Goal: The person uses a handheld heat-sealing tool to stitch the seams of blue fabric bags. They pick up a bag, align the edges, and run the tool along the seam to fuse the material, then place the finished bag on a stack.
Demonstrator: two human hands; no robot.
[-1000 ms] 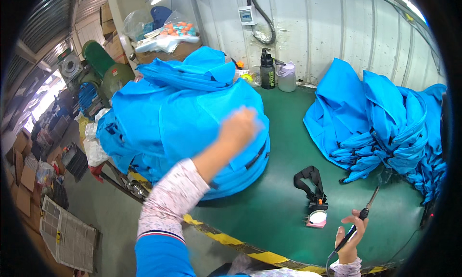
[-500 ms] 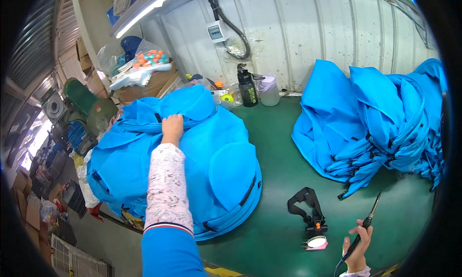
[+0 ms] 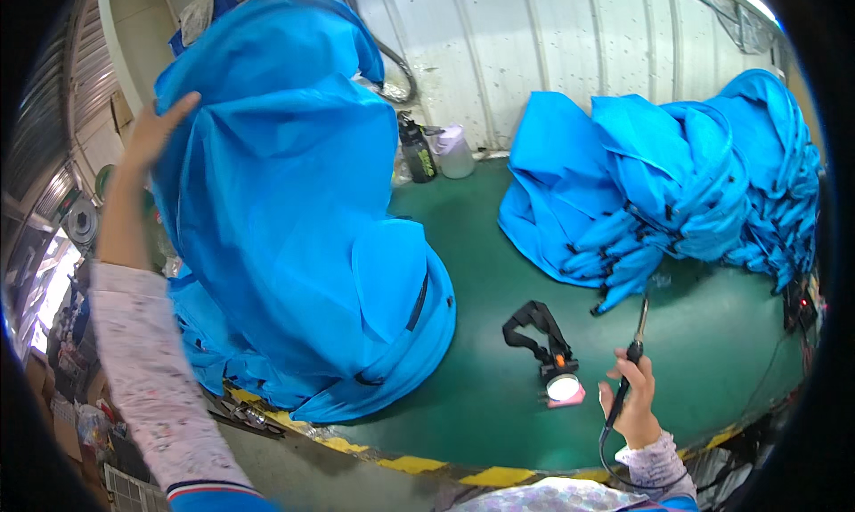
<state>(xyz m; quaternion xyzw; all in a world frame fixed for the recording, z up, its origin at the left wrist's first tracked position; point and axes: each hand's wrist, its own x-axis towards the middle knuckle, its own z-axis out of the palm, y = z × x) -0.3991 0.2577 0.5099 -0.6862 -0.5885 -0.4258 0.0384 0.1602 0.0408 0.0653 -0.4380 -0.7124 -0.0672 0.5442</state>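
Observation:
At the far left my left hand (image 3: 158, 131), slightly blurred, grips the edge of a bright blue fabric piece (image 3: 276, 182). It holds this fabric up in a tall fold above the rest of a pile on the table; some fingers are hidden behind the cloth. My right hand (image 3: 635, 401) is closed around the dark handle of a soldering iron (image 3: 634, 347), its metal tip pointing up and away. A cord runs down from the handle past my wrist. Between the hands lies a headlamp (image 3: 561, 386) with a black strap, its lamp lit.
A second heap of blue fabric (image 3: 668, 174) with black-tipped ends lies at the right. By the wall stand a black bottle (image 3: 416, 149) and a translucent jug (image 3: 456, 153). Yellow-black tape (image 3: 414, 464) marks the near edge of the green table (image 3: 481, 263).
My left hand has moved left and up, raising the fabric into a tall fold that covers the things behind it. My right hand still holds the soldering iron. The view has shifted.

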